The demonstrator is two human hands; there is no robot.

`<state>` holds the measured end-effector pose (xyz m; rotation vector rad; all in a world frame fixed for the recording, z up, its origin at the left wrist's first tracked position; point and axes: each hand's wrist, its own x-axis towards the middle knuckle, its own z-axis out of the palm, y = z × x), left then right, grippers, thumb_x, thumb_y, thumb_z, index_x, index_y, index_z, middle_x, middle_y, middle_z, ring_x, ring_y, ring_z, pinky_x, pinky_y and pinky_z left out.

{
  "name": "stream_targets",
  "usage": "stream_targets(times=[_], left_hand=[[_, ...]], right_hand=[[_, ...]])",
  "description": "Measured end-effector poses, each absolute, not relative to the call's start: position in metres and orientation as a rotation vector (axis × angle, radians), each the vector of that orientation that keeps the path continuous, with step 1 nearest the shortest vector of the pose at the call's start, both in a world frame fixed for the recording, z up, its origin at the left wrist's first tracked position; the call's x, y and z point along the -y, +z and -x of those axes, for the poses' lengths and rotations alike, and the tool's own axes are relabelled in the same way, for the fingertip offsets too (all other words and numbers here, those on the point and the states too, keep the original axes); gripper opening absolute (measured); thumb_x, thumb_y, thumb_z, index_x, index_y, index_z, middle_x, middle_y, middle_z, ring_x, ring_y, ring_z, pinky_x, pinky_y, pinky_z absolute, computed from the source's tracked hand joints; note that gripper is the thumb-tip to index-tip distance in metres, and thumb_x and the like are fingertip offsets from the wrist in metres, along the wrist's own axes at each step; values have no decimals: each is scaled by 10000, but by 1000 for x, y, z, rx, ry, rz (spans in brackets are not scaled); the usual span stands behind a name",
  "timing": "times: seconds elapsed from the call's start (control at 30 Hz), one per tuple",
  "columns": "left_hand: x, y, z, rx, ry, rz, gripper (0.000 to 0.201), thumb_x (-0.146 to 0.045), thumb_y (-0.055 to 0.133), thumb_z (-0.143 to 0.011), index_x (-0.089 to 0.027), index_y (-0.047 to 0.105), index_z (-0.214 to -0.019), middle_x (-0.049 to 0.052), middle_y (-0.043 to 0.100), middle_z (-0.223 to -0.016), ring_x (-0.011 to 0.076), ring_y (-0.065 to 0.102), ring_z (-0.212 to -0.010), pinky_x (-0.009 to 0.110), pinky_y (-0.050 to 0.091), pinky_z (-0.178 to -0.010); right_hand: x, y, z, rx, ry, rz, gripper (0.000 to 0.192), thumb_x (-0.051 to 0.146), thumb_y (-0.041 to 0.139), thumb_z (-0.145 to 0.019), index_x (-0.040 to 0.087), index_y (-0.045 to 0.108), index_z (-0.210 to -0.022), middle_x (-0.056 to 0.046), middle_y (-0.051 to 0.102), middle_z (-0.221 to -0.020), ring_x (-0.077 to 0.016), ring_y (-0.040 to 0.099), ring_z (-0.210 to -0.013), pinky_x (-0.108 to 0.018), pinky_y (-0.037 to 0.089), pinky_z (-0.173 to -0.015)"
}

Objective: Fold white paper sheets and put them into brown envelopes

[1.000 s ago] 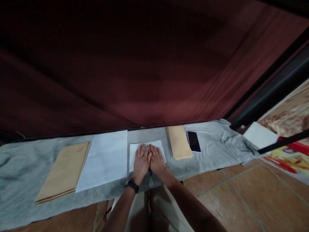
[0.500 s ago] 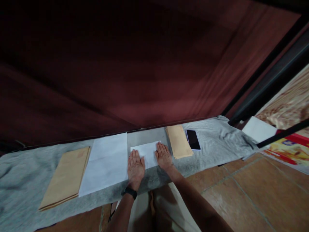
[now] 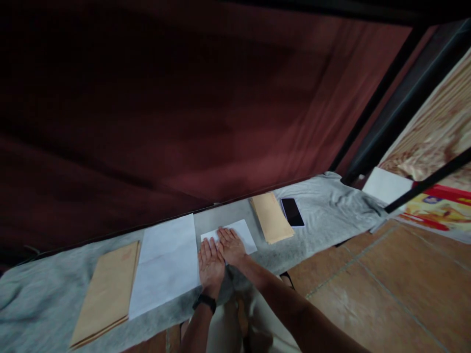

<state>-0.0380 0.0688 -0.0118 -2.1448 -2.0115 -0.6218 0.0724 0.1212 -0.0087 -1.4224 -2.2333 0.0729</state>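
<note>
A small folded white paper lies on the grey cloth in front of me. My left hand rests flat on its left part, fingers stretched out, with a black band on the wrist. Close beside it, my right hand presses flat on the middle of the same paper, fingers extended. The two hands touch or nearly touch at the thumbs. To the left lies a larger stack of white sheets, showing a faint crease across it. Part of the folded paper is hidden under both hands.
Large brown envelopes lie at the far left. Smaller brown envelopes and a dark-screened phone lie to the right. Grey cloth covers the narrow surface. A dark red curtain hangs behind; tiled floor shows at right.
My right hand has slid left across the folded paper toward my left hand, uncovering the paper's right end. The view has shifted slightly.
</note>
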Motion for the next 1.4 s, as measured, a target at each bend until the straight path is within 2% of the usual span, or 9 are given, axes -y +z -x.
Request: stream_targets(times=[0.23,0.47,0.57,0.73,0.97,1.07,1.23,1.4], left_hand=[[-69,-9,36,2040,-737,2094,582,-289,276,-1019,-64,292,-1556,244,345,-1595,331,267,-1514,567,329,-1183],[-68,-8,39,2071,-792,2101,598,-295,276,-1005,-53,300,-1551,243,348,-1593,345,302,-1498,598,337,-1172],[-71,-5,31,2055,-790,2088,604,-298,270,-1009,-21,288,-1546,254,351,-1588,340,266,-1513,594,313,-1185],[-95,2,-11,1896,-745,2331,581,-275,284,-1002,-32,336,-1526,205,374,-1593,274,266,-1520,512,271,-1231],[-108,-14,-6,1981,-699,2317,636,-402,349,-993,-25,372,-1505,234,399,-1568,298,323,-1495,529,288,-1213],[-98,-17,14,2003,-714,2257,633,-404,324,-1003,-34,352,-1516,232,400,-1569,294,322,-1496,510,296,-1210],[-81,-13,27,2043,-701,2156,645,-390,281,-1018,35,350,-1498,284,379,-1561,334,305,-1498,520,288,-1209],[-70,-12,34,2077,-734,2089,633,-375,270,-1022,10,324,-1521,275,388,-1560,342,313,-1493,549,319,-1188]], right_hand=[[-123,-13,-108,2123,11,1596,503,346,417,-1055,96,461,-1489,-146,467,-1533,-235,432,-1428,-424,294,-1205],[-116,-13,-149,2064,-68,1717,514,301,394,-1049,85,421,-1514,-166,482,-1521,-243,420,-1432,-447,299,-1203],[-114,-14,-153,2058,-53,1729,524,311,375,-1049,71,422,-1513,-169,487,-1517,-256,407,-1438,-455,306,-1196],[-113,-12,-152,2065,0,1749,534,317,389,-1042,82,409,-1521,-157,466,-1536,-254,391,-1449,-451,286,-1199],[-113,-13,-153,2070,-6,1761,540,329,404,-1040,84,411,-1521,-150,461,-1540,-253,398,-1447,-441,295,-1192],[-113,-13,-153,2077,-17,1770,536,324,389,-1046,89,402,-1528,-141,448,-1550,-246,387,-1453,-432,295,-1196],[-112,-11,-152,2067,-7,1774,539,327,384,-1046,86,405,-1527,-142,450,-1549,-250,388,-1450,-431,291,-1199],[-113,-6,-155,2073,-1,1760,530,320,375,-1048,94,408,-1527,-152,472,-1531,-247,406,-1439,-447,285,-1204]])
